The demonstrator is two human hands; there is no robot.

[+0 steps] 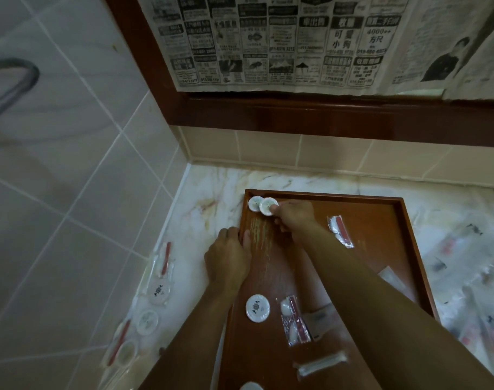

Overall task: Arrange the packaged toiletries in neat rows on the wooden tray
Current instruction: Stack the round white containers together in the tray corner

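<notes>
Right hand (295,218) fingers pinching, apparently, round packet (268,206) in tray (381,209) corner.

The room is dim and flat, with a greenish cast. A soft sheen lies on the mirror's wooden frame (282,114) and faintly on the wooden tray (403,220). The wide lens bows the wall tiles (57,164) at left. The towel bar (12,85) and right-hand packets (471,277) smear soft.
</notes>
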